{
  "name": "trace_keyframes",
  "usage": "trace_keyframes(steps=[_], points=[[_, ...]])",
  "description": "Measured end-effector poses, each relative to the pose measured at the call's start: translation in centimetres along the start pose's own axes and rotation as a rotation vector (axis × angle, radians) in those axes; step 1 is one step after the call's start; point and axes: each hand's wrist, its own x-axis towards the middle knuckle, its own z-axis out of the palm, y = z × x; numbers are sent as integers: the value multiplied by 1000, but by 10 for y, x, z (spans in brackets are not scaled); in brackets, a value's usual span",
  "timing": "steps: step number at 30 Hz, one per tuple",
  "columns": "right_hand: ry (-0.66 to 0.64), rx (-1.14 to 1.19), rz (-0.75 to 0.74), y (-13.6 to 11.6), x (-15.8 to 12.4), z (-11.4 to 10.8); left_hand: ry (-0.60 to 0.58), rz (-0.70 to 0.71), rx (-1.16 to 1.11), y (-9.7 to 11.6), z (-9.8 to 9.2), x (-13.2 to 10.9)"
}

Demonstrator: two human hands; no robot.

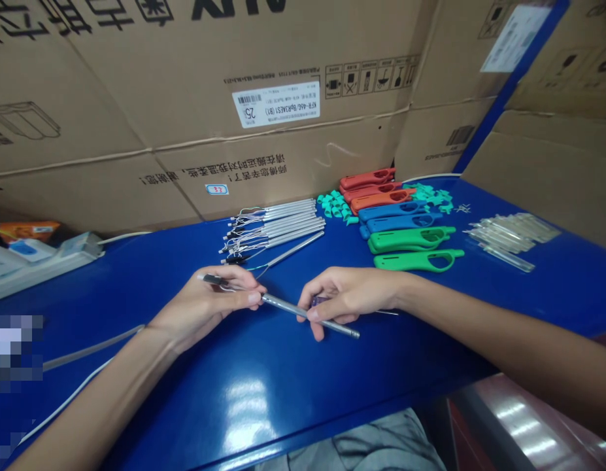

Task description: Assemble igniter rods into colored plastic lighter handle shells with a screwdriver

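My left hand (pixel 214 304) pinches the thin wires and small black connector (pixel 212 279) at one end of a slim metal tube (pixel 307 314). My right hand (pixel 344 297) grips the same tube farther along, and its far end sticks out past my fingers. Under my right fingers lies a small purple part (pixel 319 301), partly hidden. Beyond my hands, a row of similar wired metal tubes (pixel 273 229) lies nearest my left hand. Red, blue and green plastic handles (pixel 401 226) lie to their right, with teal clips (pixel 335 206) and clear tubes (pixel 508 239) nearby.
A blue workbench (pixel 195 366) runs under everything, backed by large cardboard boxes (pixel 263 150). A white power strip (pixel 52 258) and an orange package (pixel 31 230) sit at the far left. White cables run along the bench's left side.
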Motion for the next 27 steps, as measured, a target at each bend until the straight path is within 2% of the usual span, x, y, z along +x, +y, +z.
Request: trace_keyframes(steps=[6, 13, 20, 27], points=[[20, 4, 4, 0, 0, 2, -11, 9, 30, -2, 3, -2], [108, -116, 11, -5, -1, 5, -30, 36, 63, -1, -2, -2], [212, -226, -58, -6, -3, 7, -146, 140, 116, 0, -7, -3], [250, -257, -103, -8, -6, 11, -195, 178, 104, 3, -4, -3]])
